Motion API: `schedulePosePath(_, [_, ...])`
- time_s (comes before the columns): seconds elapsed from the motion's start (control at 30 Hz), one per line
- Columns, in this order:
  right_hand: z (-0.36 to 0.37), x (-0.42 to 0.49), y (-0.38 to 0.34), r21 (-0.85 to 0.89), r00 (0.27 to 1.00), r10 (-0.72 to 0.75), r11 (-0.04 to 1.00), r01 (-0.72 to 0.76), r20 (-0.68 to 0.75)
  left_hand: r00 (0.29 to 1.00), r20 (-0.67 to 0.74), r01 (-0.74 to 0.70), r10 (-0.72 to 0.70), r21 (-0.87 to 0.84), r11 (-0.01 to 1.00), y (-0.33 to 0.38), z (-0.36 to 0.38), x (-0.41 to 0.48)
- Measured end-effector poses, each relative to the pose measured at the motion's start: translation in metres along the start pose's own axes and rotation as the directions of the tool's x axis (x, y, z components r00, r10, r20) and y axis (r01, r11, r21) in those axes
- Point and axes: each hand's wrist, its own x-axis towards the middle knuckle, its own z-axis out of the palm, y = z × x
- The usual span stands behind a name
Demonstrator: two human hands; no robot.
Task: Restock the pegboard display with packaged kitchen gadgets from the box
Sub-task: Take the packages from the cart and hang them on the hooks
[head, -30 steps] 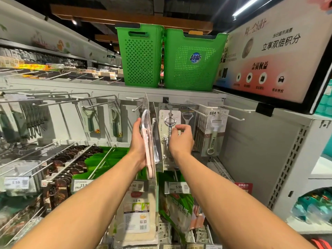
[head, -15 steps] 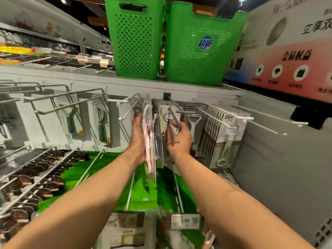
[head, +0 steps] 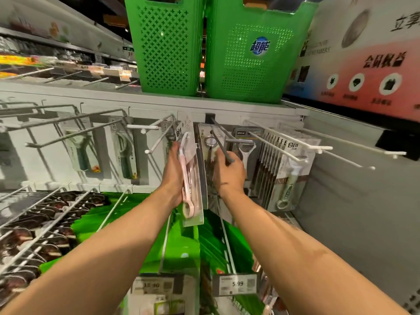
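My left hand (head: 173,173) holds a stack of clear blister packs edge-on; the nearest one shows a pink gadget (head: 187,178). My right hand (head: 229,171) grips the dark package of a metal gadget (head: 208,142), which hangs at a dark peg hook (head: 221,144) on the grey pegboard (head: 45,160). The hook's tip lies over my right fingers. Further packs hang right of my hand: a white peeler (head: 245,151) and a thick row of BM-labelled packs (head: 288,169).
Two green perforated baskets (head: 247,64) stand on the shelf top above the board. Bare hooks (head: 354,146) jut out at right and at upper left. Green packages (head: 181,246) and dark packets (head: 41,228) fill the lower hooks. Price tags (head: 235,284) sit below.
The view has moved closer to the board and tilted down. My right hand has slid up along the dark hook with the metal gadget's package. My left hand keeps its stack.
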Motion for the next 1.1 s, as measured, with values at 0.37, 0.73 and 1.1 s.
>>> schedulePosePath(0.37, [-0.052, -0.111, -0.034, 0.049, 0.96, -0.228, 0.974, 0.222, 0.162, 0.998, -0.07, -0.001, 0.0, -0.014, 1.0, -0.015, -0.003, -0.103])
schedulePosePath(0.73, [-0.123, -0.17, -0.052, 0.011, 0.977, -0.205, 0.979, 0.205, 0.054, 0.997, -0.065, -0.047, 0.042, -0.081, 0.996, -0.023, 0.032, -0.203])
schedulePosePath(1.1, [-0.195, -0.159, -0.055, -0.003, 0.969, -0.106, 0.994, 0.108, -0.222, 1.0, 0.003, -0.013, 0.014, -0.076, 0.997, -0.038, 0.094, -0.224])
